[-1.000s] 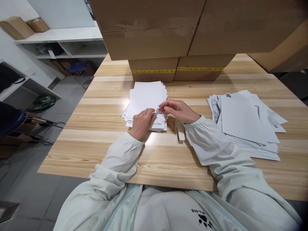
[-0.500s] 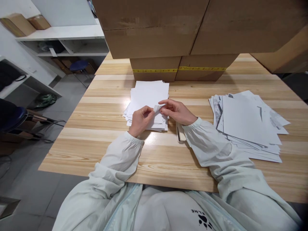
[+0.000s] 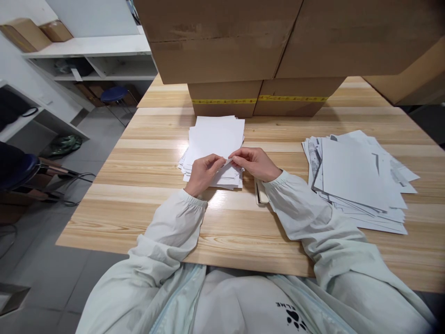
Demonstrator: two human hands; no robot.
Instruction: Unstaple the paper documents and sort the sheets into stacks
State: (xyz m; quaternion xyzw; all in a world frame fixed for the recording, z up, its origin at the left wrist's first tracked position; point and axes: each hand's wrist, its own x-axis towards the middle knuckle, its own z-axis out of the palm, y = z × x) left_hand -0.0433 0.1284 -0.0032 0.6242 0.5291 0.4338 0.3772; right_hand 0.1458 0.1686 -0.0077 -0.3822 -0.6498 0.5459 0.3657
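Note:
A stack of white paper sheets (image 3: 217, 134) lies on the wooden table in front of me. Over its near part, my left hand (image 3: 204, 172) pinches a small piece of paper (image 3: 228, 161) between thumb and fingers. The other end of that piece is pinched by my right hand (image 3: 256, 162). Fingertips hide most of the piece, and I cannot tell whether it is loose or part of a sheet. Partly under my right wrist lies a flat cream-coloured object with a dark edge (image 3: 261, 192), perhaps a phone.
To the right spreads a messier pile of papers (image 3: 354, 176), some printed. Large cardboard boxes (image 3: 222, 41) are stacked at the table's far side. Left of the table (image 3: 114, 213) are a blue stool (image 3: 114, 94) and white shelves (image 3: 93, 46).
The small paper piece was tilted up with its face showing; now it looks narrower, and my fingertips are closer together on it. My right-hand fingers have curled in more.

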